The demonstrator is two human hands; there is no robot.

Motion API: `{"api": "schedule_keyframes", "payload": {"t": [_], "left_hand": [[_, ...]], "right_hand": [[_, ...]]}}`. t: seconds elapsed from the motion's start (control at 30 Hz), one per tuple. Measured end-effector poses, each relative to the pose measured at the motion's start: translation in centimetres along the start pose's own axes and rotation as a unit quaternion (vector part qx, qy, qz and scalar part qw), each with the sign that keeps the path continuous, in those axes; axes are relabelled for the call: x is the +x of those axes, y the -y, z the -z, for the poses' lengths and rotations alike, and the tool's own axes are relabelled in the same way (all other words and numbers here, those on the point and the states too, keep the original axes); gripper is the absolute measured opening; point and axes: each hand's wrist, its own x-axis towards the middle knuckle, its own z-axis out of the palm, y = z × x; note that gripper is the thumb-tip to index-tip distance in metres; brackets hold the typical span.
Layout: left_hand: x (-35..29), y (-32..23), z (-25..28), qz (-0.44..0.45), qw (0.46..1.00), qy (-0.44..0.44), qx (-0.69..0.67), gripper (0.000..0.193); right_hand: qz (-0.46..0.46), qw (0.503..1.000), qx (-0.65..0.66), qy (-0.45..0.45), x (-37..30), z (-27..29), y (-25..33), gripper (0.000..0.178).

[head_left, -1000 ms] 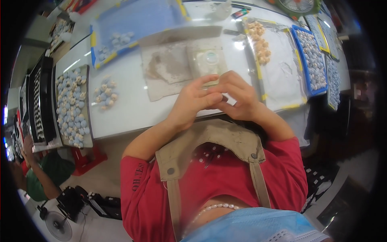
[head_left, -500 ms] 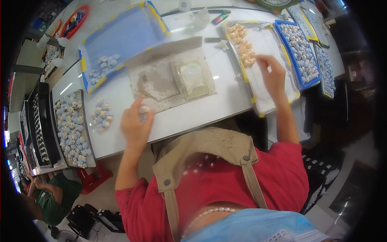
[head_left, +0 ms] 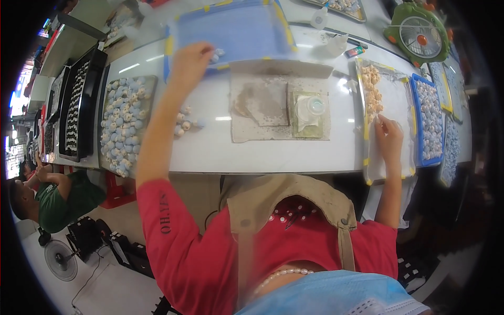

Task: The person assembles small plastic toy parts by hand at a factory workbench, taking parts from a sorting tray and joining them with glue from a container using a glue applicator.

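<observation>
- The small pale-blue rounded pieces (head_left: 218, 54) lie in the flat blue tray with yellow tape (head_left: 241, 32).
- My left hand (head_left: 193, 56) is beside them, fingers bent; its hold I cannot tell.
- My right hand (head_left: 390, 132), half closed, is near the lumpy orange pieces (head_left: 370, 86); its hold I cannot tell.
- Dark printed lettering (head_left: 165, 212) runs along my red cloth sleeve (head_left: 185, 223).

Two bare hands reach well apart over a white counter (head_left: 205, 153). The left hand (head_left: 192, 61) is at a blue tray (head_left: 236, 32), fingers beside small pale-blue pieces (head_left: 218, 53). The right hand (head_left: 389, 132) bends its fingers by orange pieces (head_left: 370, 84) in a white-lined tray (head_left: 397, 100). Between them lies a stained sheet (head_left: 242, 132).
</observation>
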Motion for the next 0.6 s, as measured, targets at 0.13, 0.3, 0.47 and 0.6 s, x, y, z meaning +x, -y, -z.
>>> {"api": "schedule_keyframes", "payload": {"t": [0.13, 0.3, 0.47, 0.6], "left_hand": [[4.5, 2.0, -3.1, -0.098, 0.975, 0.065, 0.187, 0.024], [5.2, 4.7, -5.0, -0.110, 0.980, 0.004, 0.168, 0.023], [-1.3, -2.8, -3.3, 0.074, 0.938, 0.015, -0.337, 0.026], [-8.5, -7.4, -5.1, 0.108, 0.831, 0.051, -0.543, 0.027]], "right_hand": [[-0.022, 1.000, 0.010, -0.006, -0.3, 0.1, 0.2, 0.021], [-0.187, 0.896, 0.401, 0.027, -1.1, 0.4, 0.9, 0.025], [-0.195, 0.732, 0.651, 0.055, -1.7, 1.0, 2.9, 0.031], [-0.184, 0.710, 0.671, 0.108, -1.7, 0.8, 5.3, 0.033]]}}
